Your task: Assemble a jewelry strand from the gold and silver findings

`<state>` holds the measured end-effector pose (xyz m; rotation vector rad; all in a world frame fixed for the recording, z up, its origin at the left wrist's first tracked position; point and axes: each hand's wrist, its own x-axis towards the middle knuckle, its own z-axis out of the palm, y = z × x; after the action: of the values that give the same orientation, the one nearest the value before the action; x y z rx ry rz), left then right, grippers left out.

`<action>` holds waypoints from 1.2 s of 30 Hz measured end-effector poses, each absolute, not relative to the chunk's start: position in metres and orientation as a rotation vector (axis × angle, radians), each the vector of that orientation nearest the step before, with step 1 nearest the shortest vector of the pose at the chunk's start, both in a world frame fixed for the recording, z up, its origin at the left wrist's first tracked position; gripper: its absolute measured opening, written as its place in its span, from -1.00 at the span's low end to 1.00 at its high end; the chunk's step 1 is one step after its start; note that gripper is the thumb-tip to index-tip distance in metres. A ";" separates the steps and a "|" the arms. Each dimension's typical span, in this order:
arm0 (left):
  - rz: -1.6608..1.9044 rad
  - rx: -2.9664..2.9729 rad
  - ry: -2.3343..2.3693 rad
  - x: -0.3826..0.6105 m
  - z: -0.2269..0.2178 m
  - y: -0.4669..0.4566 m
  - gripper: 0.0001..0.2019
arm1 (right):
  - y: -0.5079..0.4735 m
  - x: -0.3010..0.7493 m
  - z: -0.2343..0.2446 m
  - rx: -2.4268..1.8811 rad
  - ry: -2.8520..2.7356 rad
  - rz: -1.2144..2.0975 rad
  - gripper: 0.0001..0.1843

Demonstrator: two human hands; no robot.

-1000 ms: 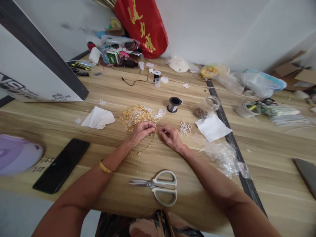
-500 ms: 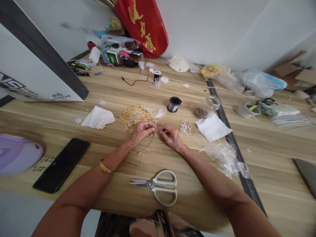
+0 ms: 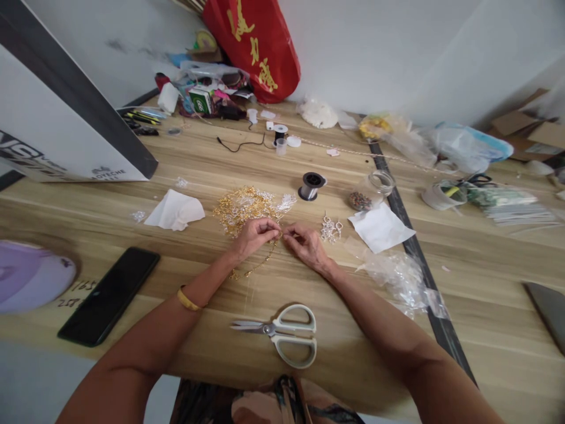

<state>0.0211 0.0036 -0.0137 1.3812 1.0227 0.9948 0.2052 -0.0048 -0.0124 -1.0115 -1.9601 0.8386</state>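
My left hand [image 3: 257, 237] pinches the end of a thin gold chain [image 3: 265, 261], which curves down from its fingertips onto the table. My right hand [image 3: 305, 242] is closed right beside it, thumb and finger together at the chain's end; whatever lies between those fingertips is too small to make out. Behind my left hand is a tangled heap of gold chains [image 3: 238, 209], with clear and silvery pieces [image 3: 286, 204] at its right side. A small pile of clear crystal-like pieces [image 3: 330, 229] lies right of my right hand. White-handled scissors [image 3: 293, 335] lie between my forearms.
A wire spool [image 3: 311, 186] stands behind the hands. To the right are a glass jar [image 3: 380, 184] with beads, white paper [image 3: 382, 228] and clear plastic bags [image 3: 397, 274]. At left lie a black phone [image 3: 109, 297], another paper [image 3: 175, 211] and a large box [image 3: 66, 112].
My right hand's fingertips have come slightly closer to the left hand's at the chain's end. Otherwise the things on the table stay where they were.
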 end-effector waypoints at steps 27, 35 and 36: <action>0.938 1.610 1.086 0.018 -0.016 0.002 -0.78 | -0.004 0.206 -0.017 -1.016 -1.834 1.027 -0.83; 0.929 1.549 1.076 0.018 -0.019 0.004 -0.74 | -0.003 0.206 -0.019 -1.028 -1.839 1.019 -0.81; 0.931 1.553 1.079 0.018 -0.019 0.004 -0.74 | -0.003 0.206 -0.019 -1.029 -1.837 1.029 -0.80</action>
<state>0.0178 0.0040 -0.0188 1.5535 1.0790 0.9312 0.2064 -0.0027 -0.0189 -1.0288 -1.8375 1.0290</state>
